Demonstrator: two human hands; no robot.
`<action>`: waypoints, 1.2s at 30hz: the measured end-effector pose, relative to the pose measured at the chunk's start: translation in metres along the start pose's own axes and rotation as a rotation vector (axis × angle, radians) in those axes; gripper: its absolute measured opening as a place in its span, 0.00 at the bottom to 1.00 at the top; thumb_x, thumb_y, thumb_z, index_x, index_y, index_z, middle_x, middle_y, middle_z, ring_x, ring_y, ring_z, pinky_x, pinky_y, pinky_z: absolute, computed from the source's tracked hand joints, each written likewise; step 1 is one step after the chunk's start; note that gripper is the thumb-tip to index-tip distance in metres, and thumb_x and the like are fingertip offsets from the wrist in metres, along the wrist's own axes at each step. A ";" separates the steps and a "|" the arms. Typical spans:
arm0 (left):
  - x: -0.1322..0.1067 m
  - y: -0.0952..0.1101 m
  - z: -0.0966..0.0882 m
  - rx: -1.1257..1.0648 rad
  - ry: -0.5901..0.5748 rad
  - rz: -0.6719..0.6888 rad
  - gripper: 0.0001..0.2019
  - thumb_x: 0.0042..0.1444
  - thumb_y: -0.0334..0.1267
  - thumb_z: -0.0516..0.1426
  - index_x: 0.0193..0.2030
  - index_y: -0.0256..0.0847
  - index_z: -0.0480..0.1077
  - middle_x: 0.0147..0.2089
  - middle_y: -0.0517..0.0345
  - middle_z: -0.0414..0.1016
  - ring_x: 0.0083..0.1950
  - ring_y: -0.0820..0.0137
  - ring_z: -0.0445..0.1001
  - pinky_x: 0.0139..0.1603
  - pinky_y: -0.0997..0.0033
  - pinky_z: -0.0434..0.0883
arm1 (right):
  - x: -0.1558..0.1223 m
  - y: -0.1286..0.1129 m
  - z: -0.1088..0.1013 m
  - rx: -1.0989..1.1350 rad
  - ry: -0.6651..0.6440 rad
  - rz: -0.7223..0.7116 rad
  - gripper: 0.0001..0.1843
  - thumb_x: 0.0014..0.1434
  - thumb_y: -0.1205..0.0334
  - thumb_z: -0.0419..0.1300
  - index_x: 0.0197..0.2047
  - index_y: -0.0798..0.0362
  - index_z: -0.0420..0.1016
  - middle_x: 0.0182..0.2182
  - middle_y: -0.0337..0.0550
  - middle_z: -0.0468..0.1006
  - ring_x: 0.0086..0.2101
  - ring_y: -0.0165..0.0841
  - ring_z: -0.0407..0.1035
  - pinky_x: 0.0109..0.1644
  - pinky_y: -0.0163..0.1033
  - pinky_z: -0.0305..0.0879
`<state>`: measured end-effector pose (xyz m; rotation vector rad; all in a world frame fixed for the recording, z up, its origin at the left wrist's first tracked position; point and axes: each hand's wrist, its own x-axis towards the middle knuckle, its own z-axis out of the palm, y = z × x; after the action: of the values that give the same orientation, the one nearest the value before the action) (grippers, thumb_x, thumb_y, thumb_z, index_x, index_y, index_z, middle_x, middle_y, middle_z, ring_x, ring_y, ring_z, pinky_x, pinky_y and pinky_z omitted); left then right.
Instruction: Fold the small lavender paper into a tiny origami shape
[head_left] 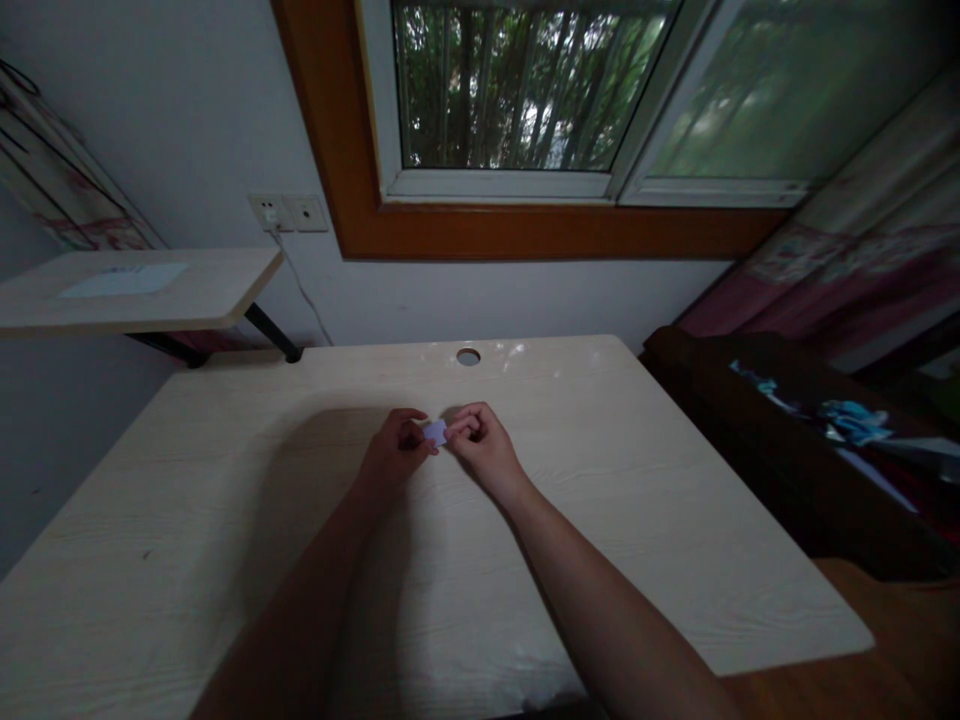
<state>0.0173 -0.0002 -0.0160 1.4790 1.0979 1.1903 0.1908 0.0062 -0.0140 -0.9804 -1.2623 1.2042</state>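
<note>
A small pale, whitish-lilac piece of paper (436, 432) is held between my two hands over the middle of the desk. My left hand (395, 446) pinches its left side between thumb and fingers. On its right edge, the thumb and curled fingers of my right hand (484, 440) close in a pinch. Both forearms reach in from the lower edge of the view. Whether the piece is folded is too small to make out.
The light wooden desk (600, 480) has a round cable hole (469, 356) near its back edge. A raised shelf (150, 290) with a paper sheet (124, 280) stands at the left. Behind are a wall socket (289, 212) and a window (510, 90). Dark furniture (787, 450) stands right.
</note>
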 end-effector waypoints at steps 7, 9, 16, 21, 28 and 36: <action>0.000 0.001 0.000 -0.142 -0.028 -0.057 0.19 0.51 0.35 0.62 0.50 0.41 0.63 0.29 0.68 0.68 0.31 0.73 0.77 0.42 0.66 0.77 | 0.001 0.003 -0.001 0.046 -0.004 -0.008 0.13 0.52 0.64 0.65 0.39 0.50 0.65 0.27 0.34 0.75 0.26 0.28 0.67 0.33 0.34 0.61; 0.000 0.000 -0.001 -0.158 -0.041 -0.057 0.19 0.53 0.36 0.61 0.51 0.41 0.62 0.29 0.67 0.69 0.32 0.73 0.78 0.41 0.67 0.77 | 0.002 0.006 -0.002 0.036 -0.023 -0.013 0.14 0.52 0.64 0.64 0.40 0.50 0.66 0.28 0.35 0.76 0.28 0.29 0.69 0.34 0.35 0.62; 0.000 0.002 0.000 -0.079 -0.054 -0.046 0.22 0.53 0.39 0.62 0.53 0.41 0.62 0.28 0.66 0.71 0.32 0.72 0.77 0.39 0.69 0.74 | -0.001 0.007 -0.002 -0.008 -0.036 -0.032 0.12 0.54 0.63 0.64 0.41 0.50 0.66 0.29 0.37 0.77 0.28 0.29 0.68 0.33 0.35 0.62; 0.001 0.001 0.001 0.014 -0.033 -0.028 0.22 0.53 0.39 0.62 0.54 0.41 0.62 0.30 0.63 0.73 0.33 0.71 0.77 0.37 0.71 0.72 | -0.004 0.000 -0.002 -0.087 -0.056 -0.043 0.12 0.55 0.60 0.64 0.41 0.50 0.68 0.30 0.38 0.77 0.27 0.30 0.68 0.32 0.35 0.61; 0.000 0.000 0.000 0.036 -0.035 0.001 0.22 0.53 0.38 0.62 0.54 0.41 0.62 0.29 0.63 0.73 0.32 0.72 0.75 0.37 0.72 0.70 | -0.004 -0.002 -0.001 -0.143 -0.072 -0.046 0.13 0.55 0.59 0.64 0.43 0.49 0.69 0.31 0.39 0.77 0.27 0.30 0.67 0.31 0.35 0.62; 0.000 0.004 0.002 0.120 0.046 0.033 0.21 0.51 0.38 0.63 0.51 0.41 0.64 0.30 0.65 0.69 0.31 0.74 0.72 0.35 0.74 0.69 | -0.004 -0.002 -0.001 -0.168 -0.062 -0.048 0.14 0.53 0.61 0.65 0.42 0.49 0.69 0.31 0.37 0.75 0.26 0.28 0.64 0.30 0.34 0.61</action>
<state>0.0192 -0.0015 -0.0126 1.5728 1.1978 1.2041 0.1919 0.0018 -0.0128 -1.0349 -1.4460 1.1126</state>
